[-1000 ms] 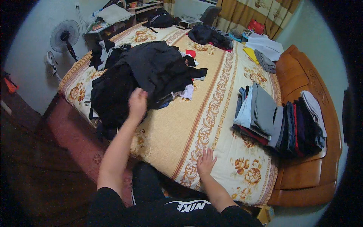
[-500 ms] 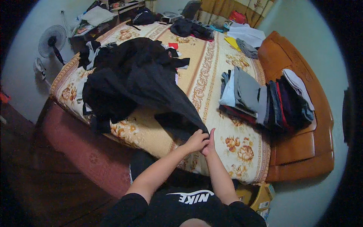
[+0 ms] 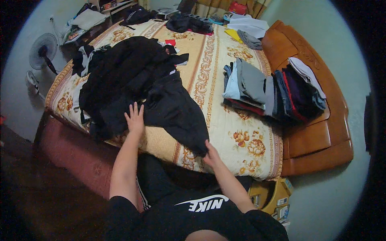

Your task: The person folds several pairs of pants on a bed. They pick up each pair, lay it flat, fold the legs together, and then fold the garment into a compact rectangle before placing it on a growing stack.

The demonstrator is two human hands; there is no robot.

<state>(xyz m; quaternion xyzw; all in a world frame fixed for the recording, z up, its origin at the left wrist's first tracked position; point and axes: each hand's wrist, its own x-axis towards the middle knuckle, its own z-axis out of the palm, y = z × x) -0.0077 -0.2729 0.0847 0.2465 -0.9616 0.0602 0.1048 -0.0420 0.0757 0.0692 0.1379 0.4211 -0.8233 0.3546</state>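
A black garment (image 3: 177, 108) lies spread near the front of the bed, one end reaching toward me; its kind is hard to make out. My right hand (image 3: 212, 154) pinches its near right corner at the bed's edge. With fingers spread, my left hand (image 3: 136, 118) rests on the dark cloth farther left, holding nothing. Behind and left of it spreads a large heap of black clothes (image 3: 124, 68), which merges with the garment so that their border is unclear.
The bed (image 3: 197, 96) has a flowered cover. Folded clothes (image 3: 251, 82) stand in stacks on the right, by the wooden headboard (image 3: 309, 136). More dark clothes (image 3: 187, 25) and a grey folded piece (image 3: 249, 39) lie at the far side. A fan (image 3: 43, 52) stands at left.
My left hand has left my right one and moved left onto the dark cloth, opening. The garment's near part now lies wider and flatter. My right hand keeps its corner, slightly farther left.
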